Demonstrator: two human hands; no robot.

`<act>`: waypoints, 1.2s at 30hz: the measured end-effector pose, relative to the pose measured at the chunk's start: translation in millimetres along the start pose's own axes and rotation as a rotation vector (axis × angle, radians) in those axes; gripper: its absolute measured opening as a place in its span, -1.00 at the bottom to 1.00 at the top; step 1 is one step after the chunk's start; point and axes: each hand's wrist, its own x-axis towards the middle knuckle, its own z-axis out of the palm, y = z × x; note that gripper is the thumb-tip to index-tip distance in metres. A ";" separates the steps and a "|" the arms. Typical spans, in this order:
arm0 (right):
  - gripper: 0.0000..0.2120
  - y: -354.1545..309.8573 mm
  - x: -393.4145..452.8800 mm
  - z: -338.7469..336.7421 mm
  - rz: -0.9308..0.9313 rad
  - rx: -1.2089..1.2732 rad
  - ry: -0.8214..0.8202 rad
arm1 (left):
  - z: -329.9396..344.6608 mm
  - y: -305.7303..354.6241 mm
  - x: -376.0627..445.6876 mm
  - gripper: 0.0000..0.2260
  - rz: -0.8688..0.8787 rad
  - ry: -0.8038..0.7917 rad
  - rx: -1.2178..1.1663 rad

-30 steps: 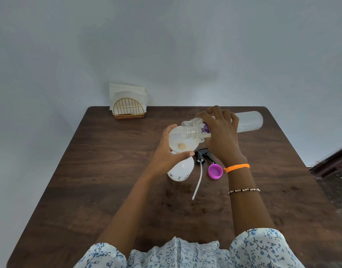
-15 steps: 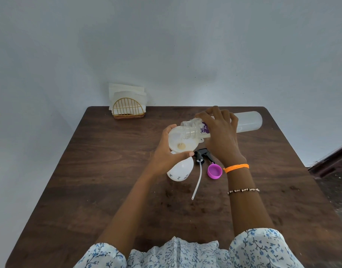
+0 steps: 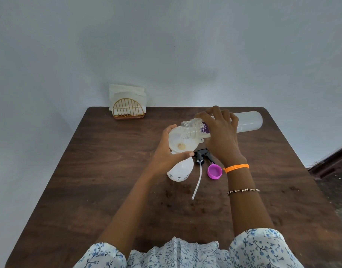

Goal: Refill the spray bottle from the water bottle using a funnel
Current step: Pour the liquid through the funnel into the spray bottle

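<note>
My right hand [image 3: 221,136] grips a clear water bottle [image 3: 249,121] with a purple label, tipped almost level, its open mouth over a white funnel [image 3: 177,141]. A thin stream of water falls into the funnel. The funnel sits in the neck of a white spray bottle [image 3: 178,170], which stands on the table. My left hand [image 3: 167,153] is wrapped around the funnel's rim and the bottle's neck. The black spray head [image 3: 202,154] with its long clear tube lies just right of the spray bottle. A purple cap [image 3: 214,171] lies beside it, open side up.
A gold wire napkin holder [image 3: 127,110] with white napkins stands at the back left corner of the dark wooden table [image 3: 89,190], against the pale wall. The table's right edge borders a dark floor area.
Almost nothing has moved. The water bottle stays tipped over the funnel, and a thin stream of water now shows from its mouth. Both hands keep their grips.
</note>
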 end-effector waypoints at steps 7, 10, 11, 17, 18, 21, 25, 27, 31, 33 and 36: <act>-0.44 0.4 0.8 0.9 -0.010 0.002 0.015 | 0.0 -0.5 1.1 -0.22 0.004 -0.002 0.007; -0.44 1.1 0.8 1.8 -0.013 0.004 0.022 | -0.3 -2.4 1.3 -0.21 0.001 -0.002 0.011; -0.44 1.4 0.7 2.1 -0.014 0.007 0.024 | -0.5 -2.5 1.2 -0.21 -0.003 -0.004 0.009; -0.45 1.1 0.7 3.1 -0.017 0.003 0.041 | -0.3 0.3 -0.4 -0.26 0.008 -0.001 -0.027; -0.45 1.0 0.7 3.5 -0.018 0.004 0.046 | -0.2 0.5 -0.7 -0.27 0.010 -0.001 -0.033; -0.43 1.2 0.8 4.8 -0.017 0.000 0.046 | 0.2 0.4 -1.0 -0.27 0.013 0.000 -0.033; -0.44 1.5 1.0 4.5 -0.012 0.003 0.042 | 0.2 -1.0 -0.8 -0.26 0.015 0.000 -0.041; -0.44 1.7 0.9 4.0 -0.011 0.003 0.039 | 0.2 -0.9 -0.6 -0.27 0.017 0.003 -0.043; -0.45 1.5 0.8 3.1 -0.005 0.008 0.029 | 0.5 0.0 -0.4 -0.27 0.019 0.010 -0.044; -0.45 1.5 0.3 2.0 -0.004 0.014 0.030 | 0.6 -0.2 -0.4 -0.27 0.019 0.013 -0.047; -0.45 1.0 0.1 0.6 -0.003 0.018 0.014 | 0.4 -1.1 -0.2 -0.27 0.017 0.010 -0.047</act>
